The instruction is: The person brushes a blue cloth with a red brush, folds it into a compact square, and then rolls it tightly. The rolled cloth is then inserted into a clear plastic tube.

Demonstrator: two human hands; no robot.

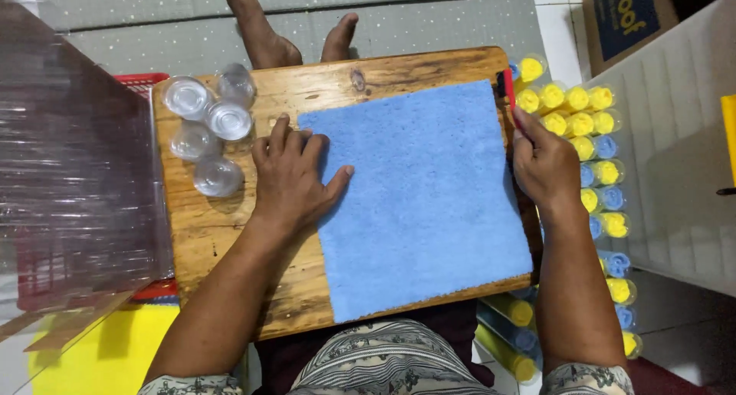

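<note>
Your left hand (295, 177) lies flat, fingers spread, on the blue cloth (422, 196)'s left edge. Right hand (544, 165) pinches a red tool (509, 96) at far right. Cloth's soft & light, prob. best grabbed by a corner.

one blue cloth (418, 196), five clear cups (208, 131), one wooden board (230, 234).

Bright, even light from above — soft shadows under the left hand (295, 177); glare on the clear plastic sheet (73, 180); edges slightly stretched.

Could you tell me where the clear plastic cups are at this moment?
In the head view, the clear plastic cups stand clustered on the wooden board's far left corner, just left of the left hand and the blue cloth.
</note>
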